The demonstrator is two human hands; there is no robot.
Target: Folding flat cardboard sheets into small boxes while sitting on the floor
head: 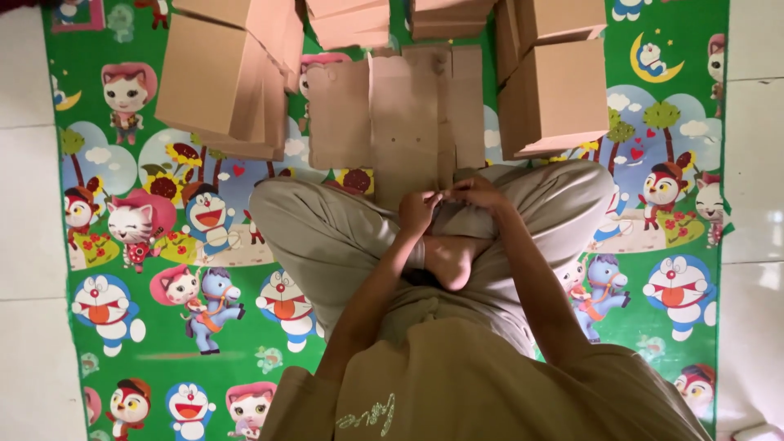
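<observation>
Left hand (pixel 419 211): fingers curled, pinching the near edge of the flat cardboard sheet (pixel 408 122); resting over the crossed legs
Right hand (pixel 478 192): fingers bent, gripping the same near edge just beside the left hand; fingertips of both almost touching
Flat cardboard sheet: an unfolded brown box blank with creases and flaps; lies on the mat ahead of the knees; its near end reaches the lap
Person: sits cross-legged in beige trousers and shirt; one bare foot (pixel 449 260) tucked below the hands
Folded boxes, left (pixel 220 77): brown, stacked and tilted, beside the sheet
Folded boxes, right (pixel 551 86): brown, stacked, just beside the sheet
Play mat (pixel 122 327): green, cartoon animals; lies on white tile floor (pixel 24 204)
</observation>
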